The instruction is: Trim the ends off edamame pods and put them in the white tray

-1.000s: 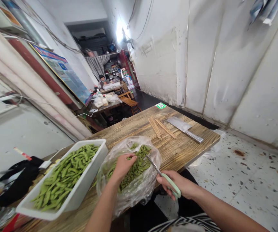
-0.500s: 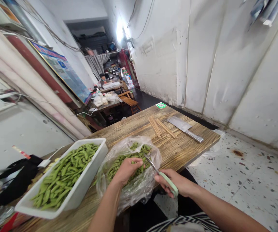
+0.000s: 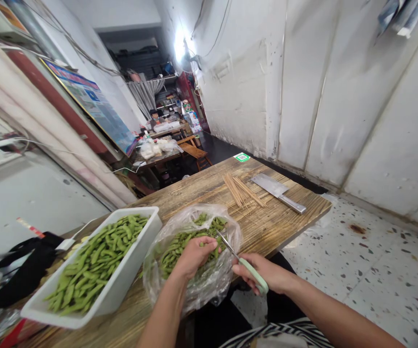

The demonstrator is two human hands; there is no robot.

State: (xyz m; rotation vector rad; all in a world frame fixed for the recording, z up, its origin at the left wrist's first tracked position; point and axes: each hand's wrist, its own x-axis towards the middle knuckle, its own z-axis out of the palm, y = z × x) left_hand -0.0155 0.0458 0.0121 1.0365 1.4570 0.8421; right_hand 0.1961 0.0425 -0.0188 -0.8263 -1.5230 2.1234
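My right hand (image 3: 254, 273) is closed round the pale green handles of a pair of scissors (image 3: 230, 246). Their metal blades point up and left, with the tips close to my left fingers. Over the clear plastic bag (image 3: 235, 227), my left hand (image 3: 196, 253) has thumb and fingers pinched on an edamame pod, mostly covered by the fingers. Many green edamame pods (image 3: 174, 244) lie inside the open bag. Left of it, a white plastic tub (image 3: 122, 282) holds a heap of plump pods (image 3: 96, 261).
Thin wooden skewers (image 3: 240, 191) lie on the wooden table (image 3: 190, 193), with a cleaver (image 3: 279, 191) near its right edge. A black bag (image 3: 27, 270) sits at the left. Farther back, a person (image 3: 155, 117) is at another table, beside a wooden stool (image 3: 194, 151).
My left hand has shifted very slightly, and the bag's left side bulges a little farther out. The scissors stay almost where they were.
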